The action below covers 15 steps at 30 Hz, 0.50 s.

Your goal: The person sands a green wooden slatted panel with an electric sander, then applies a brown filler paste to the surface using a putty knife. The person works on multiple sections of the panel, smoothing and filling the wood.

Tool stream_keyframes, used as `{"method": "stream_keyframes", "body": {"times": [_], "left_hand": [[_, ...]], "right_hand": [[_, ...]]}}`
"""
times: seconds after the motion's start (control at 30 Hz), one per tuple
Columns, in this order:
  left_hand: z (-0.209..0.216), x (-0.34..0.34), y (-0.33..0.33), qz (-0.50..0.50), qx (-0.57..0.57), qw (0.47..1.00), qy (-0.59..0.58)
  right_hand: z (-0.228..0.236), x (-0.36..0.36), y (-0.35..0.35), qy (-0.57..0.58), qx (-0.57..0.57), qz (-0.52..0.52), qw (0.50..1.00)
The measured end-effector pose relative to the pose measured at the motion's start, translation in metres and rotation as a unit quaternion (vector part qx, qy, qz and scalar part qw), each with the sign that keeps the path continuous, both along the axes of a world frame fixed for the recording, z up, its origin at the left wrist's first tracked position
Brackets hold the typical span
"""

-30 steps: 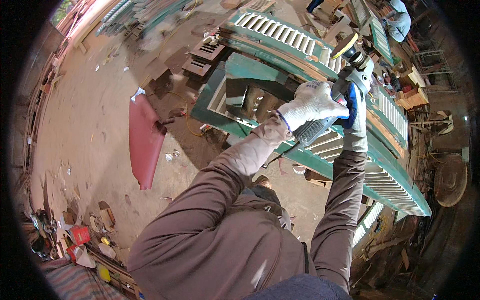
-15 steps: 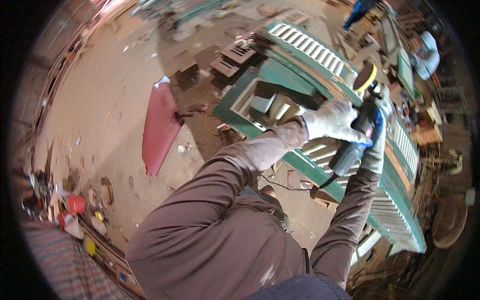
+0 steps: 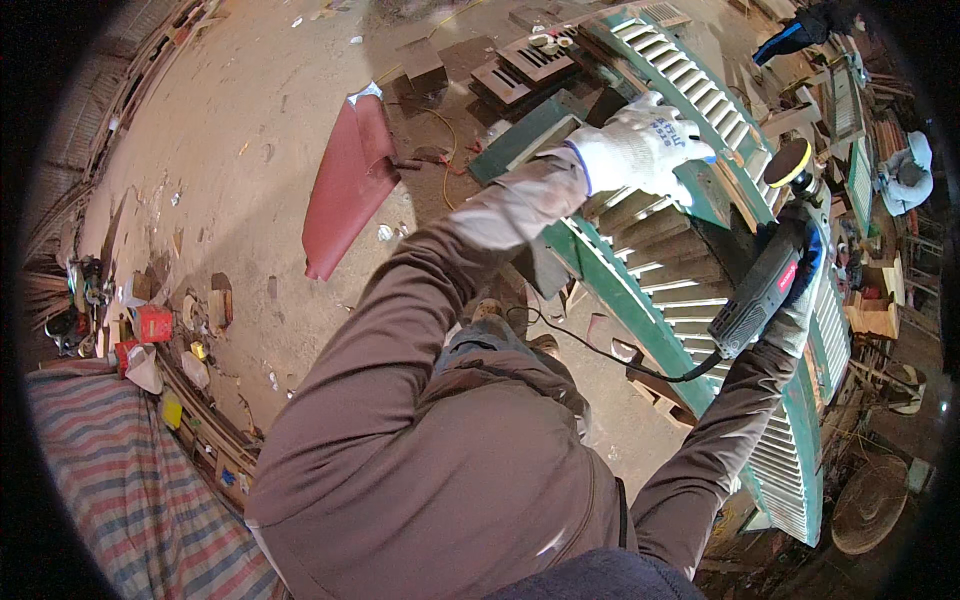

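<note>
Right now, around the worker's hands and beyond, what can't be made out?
Head view throughout:
Blue-and-white-gloved right hand: fingers mostly hidden by the grey-and-black power tool.
White-gloved left hand: palm hidden by the hand's own back.
Thin black cord: far end lost near the worker's legs.
Distant person in light blue clothing: too small to tell what they handle.

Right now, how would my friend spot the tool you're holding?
Find the big green slatted shutters. Over their right side, the gloved right hand holds a dark grey power tool. Unlike the straight-edged shutters, it ends in a round, yellow-edged pad.
</note>
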<state>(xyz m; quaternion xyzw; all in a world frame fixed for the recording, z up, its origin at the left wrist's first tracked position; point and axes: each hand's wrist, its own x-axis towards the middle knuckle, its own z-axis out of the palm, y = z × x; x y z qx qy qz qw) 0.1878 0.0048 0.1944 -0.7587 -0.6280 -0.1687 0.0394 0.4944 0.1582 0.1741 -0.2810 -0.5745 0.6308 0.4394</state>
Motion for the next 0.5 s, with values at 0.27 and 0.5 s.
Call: {"method": "stream_keyframes", "body": {"times": [0.27, 0.5], "left_hand": [[-0.003, 0.001, 0.013, 0.006, 0.01, 1.0, -0.005], [0.003, 0.005, 0.013, 0.03, -0.013, 0.998, -0.059]], "right_hand": [[0.017, -0.008, -0.012, 0.0, 0.011, -0.018, 1.0], [0.03, -0.015, -0.03, 0.018, -0.12, -0.042, 0.992]]}}
